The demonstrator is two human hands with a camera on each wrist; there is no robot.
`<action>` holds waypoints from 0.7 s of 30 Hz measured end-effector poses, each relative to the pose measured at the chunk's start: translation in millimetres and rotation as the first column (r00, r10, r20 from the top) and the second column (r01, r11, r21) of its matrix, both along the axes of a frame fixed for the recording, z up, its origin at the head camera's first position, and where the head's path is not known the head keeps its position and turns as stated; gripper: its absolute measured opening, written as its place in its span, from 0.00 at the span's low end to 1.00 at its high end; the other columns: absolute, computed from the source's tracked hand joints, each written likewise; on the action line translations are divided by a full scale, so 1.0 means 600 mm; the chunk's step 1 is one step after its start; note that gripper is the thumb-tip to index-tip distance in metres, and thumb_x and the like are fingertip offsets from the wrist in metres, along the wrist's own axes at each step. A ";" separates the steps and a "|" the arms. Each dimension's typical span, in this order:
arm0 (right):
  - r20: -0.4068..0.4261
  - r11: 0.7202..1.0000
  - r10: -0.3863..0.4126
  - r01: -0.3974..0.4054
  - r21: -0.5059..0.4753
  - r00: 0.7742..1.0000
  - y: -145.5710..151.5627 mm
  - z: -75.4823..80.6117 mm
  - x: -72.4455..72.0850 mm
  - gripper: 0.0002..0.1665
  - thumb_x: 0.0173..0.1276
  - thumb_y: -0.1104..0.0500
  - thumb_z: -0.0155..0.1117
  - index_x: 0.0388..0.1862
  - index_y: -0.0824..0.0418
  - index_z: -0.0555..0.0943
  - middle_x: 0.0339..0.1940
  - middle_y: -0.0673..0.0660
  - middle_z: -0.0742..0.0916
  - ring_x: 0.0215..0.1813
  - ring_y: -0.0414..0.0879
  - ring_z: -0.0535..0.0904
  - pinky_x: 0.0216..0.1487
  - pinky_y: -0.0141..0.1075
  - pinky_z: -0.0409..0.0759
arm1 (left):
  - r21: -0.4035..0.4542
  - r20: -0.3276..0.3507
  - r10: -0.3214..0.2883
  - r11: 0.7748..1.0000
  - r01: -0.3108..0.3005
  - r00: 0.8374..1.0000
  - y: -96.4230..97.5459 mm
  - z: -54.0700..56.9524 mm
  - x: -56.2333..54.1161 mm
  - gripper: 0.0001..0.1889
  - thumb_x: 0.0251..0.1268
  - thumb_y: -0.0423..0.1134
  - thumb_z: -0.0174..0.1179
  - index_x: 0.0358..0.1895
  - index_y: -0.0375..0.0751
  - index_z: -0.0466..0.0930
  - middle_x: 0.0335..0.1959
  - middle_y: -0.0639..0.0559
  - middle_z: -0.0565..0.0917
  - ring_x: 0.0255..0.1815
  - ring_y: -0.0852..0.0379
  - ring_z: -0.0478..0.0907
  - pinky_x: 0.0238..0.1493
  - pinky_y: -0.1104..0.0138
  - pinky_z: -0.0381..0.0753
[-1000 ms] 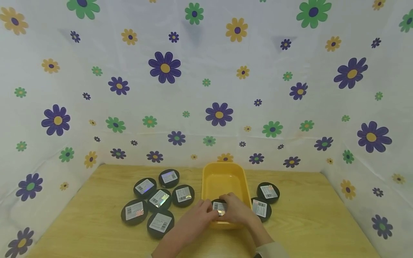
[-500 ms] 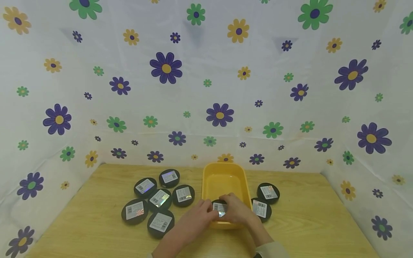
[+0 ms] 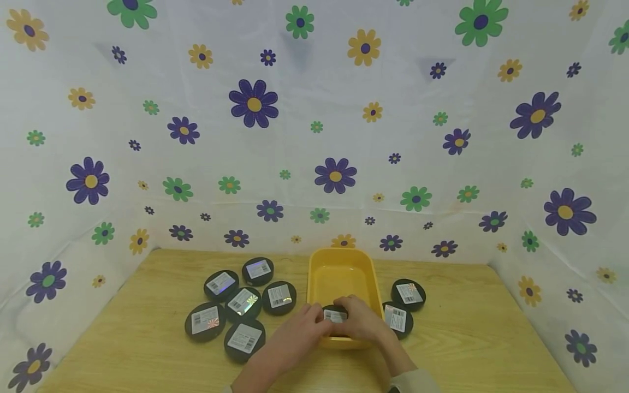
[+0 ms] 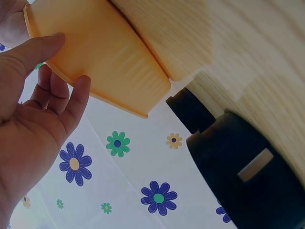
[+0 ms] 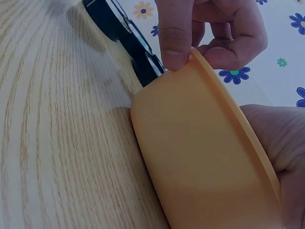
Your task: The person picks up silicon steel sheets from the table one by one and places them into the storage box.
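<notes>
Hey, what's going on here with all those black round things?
Someone has both hands at a yellow tray on a wooden table. The right hand curves around a black disc that's inside the tray. The left hand is at the tray's near left corner; it's hard to tell whether it touches that disc too. Six more discs lie to the left of the tray, and two other discs lie to the right.

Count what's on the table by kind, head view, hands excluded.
Yellow tray: 1
Black labelled discs: 9 (6 left of the tray, 2 right of it, 1 between the left hand and the right hand, partly covered)
Total: 10
</notes>
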State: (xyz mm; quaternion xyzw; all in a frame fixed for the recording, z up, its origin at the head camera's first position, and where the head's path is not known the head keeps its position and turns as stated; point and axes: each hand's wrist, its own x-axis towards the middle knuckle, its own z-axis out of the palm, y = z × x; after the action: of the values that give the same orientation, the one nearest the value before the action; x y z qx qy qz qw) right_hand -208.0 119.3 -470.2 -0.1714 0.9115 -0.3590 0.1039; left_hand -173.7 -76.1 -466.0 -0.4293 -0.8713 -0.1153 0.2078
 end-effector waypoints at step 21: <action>0.011 0.999 -0.032 0.033 -0.030 0.999 -0.003 -0.003 0.003 0.21 0.70 0.55 0.63 0.54 0.69 0.80 0.46 0.61 0.86 0.42 0.47 0.80 0.49 0.48 0.82 | 0.025 0.030 -0.015 1.000 0.015 0.999 -0.003 -0.001 -0.001 0.15 0.50 0.28 0.70 0.32 0.51 0.75 0.32 0.58 0.69 0.34 0.60 0.67 0.34 0.76 0.70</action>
State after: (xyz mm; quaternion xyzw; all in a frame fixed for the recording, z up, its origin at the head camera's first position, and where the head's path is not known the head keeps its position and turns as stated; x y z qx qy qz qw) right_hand -206.5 117.7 -472.0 -0.1562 0.9081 -0.3752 0.1003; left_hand -174.0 -78.1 -466.6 -0.4315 -0.8696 -0.1341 0.1993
